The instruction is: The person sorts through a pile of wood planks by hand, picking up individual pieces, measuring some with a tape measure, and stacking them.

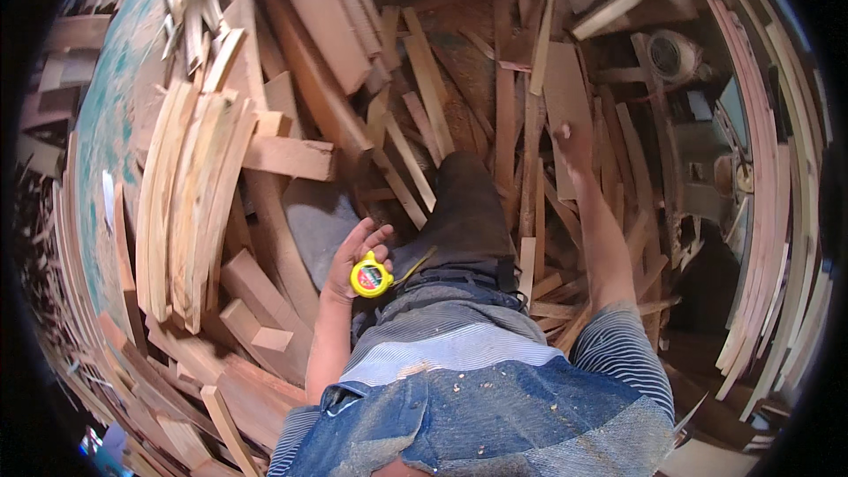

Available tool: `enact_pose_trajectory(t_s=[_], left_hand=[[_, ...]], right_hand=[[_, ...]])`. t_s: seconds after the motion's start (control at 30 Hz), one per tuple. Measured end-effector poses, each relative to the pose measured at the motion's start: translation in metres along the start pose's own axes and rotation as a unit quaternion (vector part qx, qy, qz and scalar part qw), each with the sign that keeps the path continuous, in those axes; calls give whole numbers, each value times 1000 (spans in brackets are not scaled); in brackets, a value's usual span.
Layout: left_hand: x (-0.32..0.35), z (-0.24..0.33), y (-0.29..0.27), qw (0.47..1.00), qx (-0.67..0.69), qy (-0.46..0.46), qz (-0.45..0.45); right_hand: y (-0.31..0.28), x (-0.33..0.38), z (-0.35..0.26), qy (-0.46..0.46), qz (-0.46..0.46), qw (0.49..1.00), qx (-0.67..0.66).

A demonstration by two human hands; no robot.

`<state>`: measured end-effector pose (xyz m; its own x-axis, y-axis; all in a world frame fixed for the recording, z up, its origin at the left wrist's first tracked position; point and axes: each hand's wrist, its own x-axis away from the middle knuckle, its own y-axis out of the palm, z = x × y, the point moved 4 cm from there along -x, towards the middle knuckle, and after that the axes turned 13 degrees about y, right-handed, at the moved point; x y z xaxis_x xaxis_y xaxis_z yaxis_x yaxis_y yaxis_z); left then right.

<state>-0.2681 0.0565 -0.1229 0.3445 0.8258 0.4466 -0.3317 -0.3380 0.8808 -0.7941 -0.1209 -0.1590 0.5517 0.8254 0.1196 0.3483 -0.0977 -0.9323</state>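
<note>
My left hand [348, 258] is curled on the tape [371, 277]; whether my right hand [574, 148] grips the board [564, 75] just beyond it, I cannot tell. I should hold the tape clear while steadying the board.

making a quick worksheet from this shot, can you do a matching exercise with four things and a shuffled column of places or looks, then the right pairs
Things
1. tape measure
2. right hand
3. stack of pale planks
4. right sleeve

Places or looks
A. dark with pale stripes
B. at a brown board, contact unclear
C. yellow, in the left hand
D. to the left of the left hand

Pairs: 1-C, 2-B, 3-D, 4-A
</note>
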Motion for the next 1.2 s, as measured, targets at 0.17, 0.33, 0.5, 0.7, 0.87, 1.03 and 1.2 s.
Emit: enact_pose_trajectory(t_s=[0.17,0.33,0.5,0.7,0.87,1.03,1.2], left_hand=[[-7,-1,10,999,-20,-19,-24],[-7,-3,1,998,-51,-33,18],[-13,-4,3,996,-69,-50,41],[-16,-4,5,993,-81,-70,50],[-13,-4,3,992,-93,-60,59],[-13,-4,8,991,-101,-57,74],[-11,-5,-3,991,-102,-59,64]], right_hand=[[64,60,96,136,-179,972,73],[130,89,134,133,-198,969,65],[156,103,129,138,-150,978,47],[139,95,102,286,-111,952,8],[124,74,92,118,-170,972,108],[145,81,120,67,-84,992,59],[129,84,119,78,-84,991,66]])
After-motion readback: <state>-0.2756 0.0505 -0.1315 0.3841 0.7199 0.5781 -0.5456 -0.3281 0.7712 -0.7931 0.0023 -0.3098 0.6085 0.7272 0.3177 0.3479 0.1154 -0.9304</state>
